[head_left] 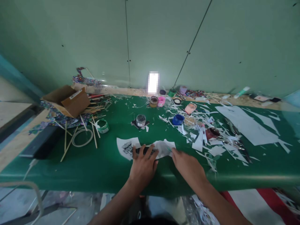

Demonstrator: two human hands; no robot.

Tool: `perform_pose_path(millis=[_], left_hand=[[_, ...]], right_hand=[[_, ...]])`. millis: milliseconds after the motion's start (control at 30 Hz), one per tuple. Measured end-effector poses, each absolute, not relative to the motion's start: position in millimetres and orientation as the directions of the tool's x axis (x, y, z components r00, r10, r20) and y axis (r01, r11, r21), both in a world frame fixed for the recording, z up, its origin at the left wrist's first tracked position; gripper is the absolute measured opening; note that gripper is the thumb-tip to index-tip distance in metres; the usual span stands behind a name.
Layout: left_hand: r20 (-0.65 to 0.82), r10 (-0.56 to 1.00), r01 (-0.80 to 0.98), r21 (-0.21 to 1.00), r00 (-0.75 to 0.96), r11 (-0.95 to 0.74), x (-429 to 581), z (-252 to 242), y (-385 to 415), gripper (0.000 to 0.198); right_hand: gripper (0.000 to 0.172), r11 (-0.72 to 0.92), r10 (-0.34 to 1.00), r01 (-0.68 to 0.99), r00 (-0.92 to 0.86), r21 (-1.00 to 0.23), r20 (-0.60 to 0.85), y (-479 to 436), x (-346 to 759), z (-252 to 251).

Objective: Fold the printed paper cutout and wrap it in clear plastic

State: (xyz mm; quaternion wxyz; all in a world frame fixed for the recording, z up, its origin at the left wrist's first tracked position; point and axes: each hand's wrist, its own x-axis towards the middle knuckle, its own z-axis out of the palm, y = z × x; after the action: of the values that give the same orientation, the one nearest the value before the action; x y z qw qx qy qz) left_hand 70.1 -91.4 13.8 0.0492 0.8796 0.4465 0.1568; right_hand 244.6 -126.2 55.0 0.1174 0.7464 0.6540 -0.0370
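A strip of white paper (121, 144) with dark printed figures lies on the green table cover, near its front edge. My left hand (143, 162) rests on the strip with spread fingers, partly hiding a black shape under them. At the strip's right end, my right hand (187, 164) is closed around a thin teal tool (169, 149), its tip on the paper. Most of that tool is hidden in the fist, so its kind is unclear. Beyond the hands, a small jar of grey stuff (141, 120) stands on a black cut-out shape (134, 124).
Paper scraps (217, 150), a blue paint jar (178, 119), a dark red jar (212, 133) and scissors (234, 143) lie to the right, with a large paper sheet (250, 125) beyond. At left are a cardboard box (76, 103), sticks, a tape roll (82, 138) and a green jar (102, 126).
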Motion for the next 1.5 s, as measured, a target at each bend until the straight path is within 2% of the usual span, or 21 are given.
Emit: perform_pose_path(millis=[167,400,667,800,933,1000,1100,1233,1500], left_hand=[[0.236,0.793,0.758,0.237,0.562,-0.607,70,13,-90,0.035],[0.215,0.793,0.748,0.265,0.570,-0.609,70,15,-88,0.034],[0.225,0.792,0.757,0.236,0.567,-0.609,68,15,-91,0.030],[0.220,0.794,0.757,0.241,0.567,-0.607,68,14,-92,0.031],[0.212,0.788,0.745,0.257,0.577,-0.615,67,15,-90,0.032],[0.210,0.785,0.739,0.264,0.583,-0.620,68,15,-89,0.032],[0.211,0.785,0.738,0.267,0.582,-0.620,68,16,-87,0.032],[0.222,0.785,0.736,0.276,0.578,-0.619,68,17,-88,0.031],[0.241,0.810,0.762,0.277,0.534,-0.585,66,20,-92,0.028]], right_hand=[[0.025,-0.173,0.949,0.974,0.205,0.147,-0.239,-172,272,48],[0.023,-0.225,0.968,0.963,0.239,0.146,-0.082,-169,276,56],[0.029,-0.123,0.985,0.981,0.139,0.151,-0.103,-106,237,50],[0.027,-0.105,0.981,0.978,0.131,0.178,-0.145,-129,249,45],[0.024,-0.156,0.966,0.965,0.193,0.211,-0.170,-173,273,39],[0.022,-0.176,0.969,0.960,0.208,0.218,-0.133,-194,286,34],[0.023,-0.181,0.983,0.958,0.183,0.223,0.009,-211,301,30],[0.028,-0.195,0.975,0.966,0.172,0.169,0.143,-201,295,38],[0.026,-0.174,0.983,0.982,0.169,0.072,0.076,-175,259,22]])
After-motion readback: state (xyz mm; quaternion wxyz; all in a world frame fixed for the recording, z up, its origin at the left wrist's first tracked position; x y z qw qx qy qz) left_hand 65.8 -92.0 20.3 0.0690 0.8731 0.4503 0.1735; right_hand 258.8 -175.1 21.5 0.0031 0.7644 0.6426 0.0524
